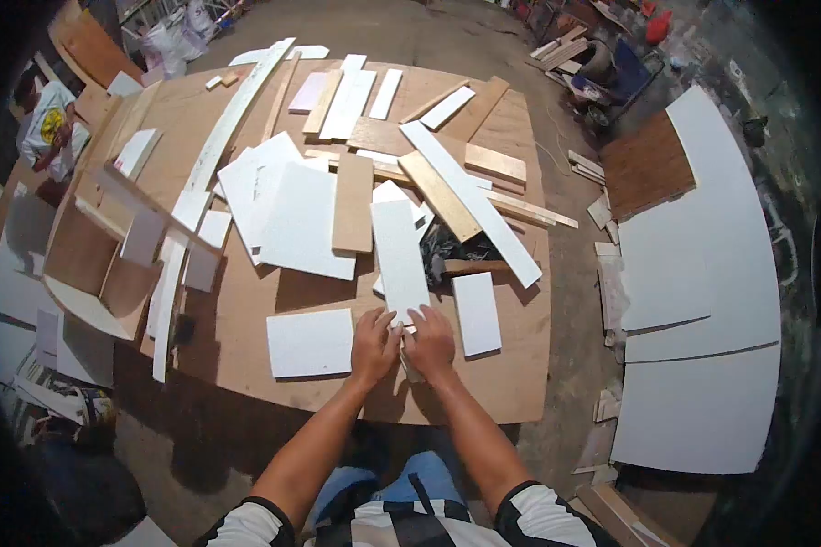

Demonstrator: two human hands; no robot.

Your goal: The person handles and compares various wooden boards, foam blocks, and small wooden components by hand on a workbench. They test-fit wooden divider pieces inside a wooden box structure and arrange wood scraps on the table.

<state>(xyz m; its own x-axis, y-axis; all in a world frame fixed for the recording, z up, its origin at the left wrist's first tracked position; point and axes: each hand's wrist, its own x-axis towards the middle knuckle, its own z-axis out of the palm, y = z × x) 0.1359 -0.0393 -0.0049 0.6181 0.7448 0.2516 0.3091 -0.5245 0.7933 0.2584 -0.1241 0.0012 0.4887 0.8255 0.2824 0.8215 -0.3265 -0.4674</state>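
A long white board (400,251) lies lengthwise in front of me, its far end resting over other pieces. My left hand (375,348) is closed at the near left corner of this board, fingers curled. My right hand (430,345) grips the near right corner, fingertips close to those of the left. Between the hands a short pale strip (410,366) shows; my fingers partly cover it, and I cannot tell what it is. To the left is a white rectangular panel (309,343), and to the right a smaller white panel (476,314).
The wooden worktable (246,378) carries large white sheets (306,214), a brown board (353,202), a long white strip (472,205) and black plastic (452,248). A curved wooden frame (96,305) stands left, near a person (53,128). White panels (693,401) lie at right.
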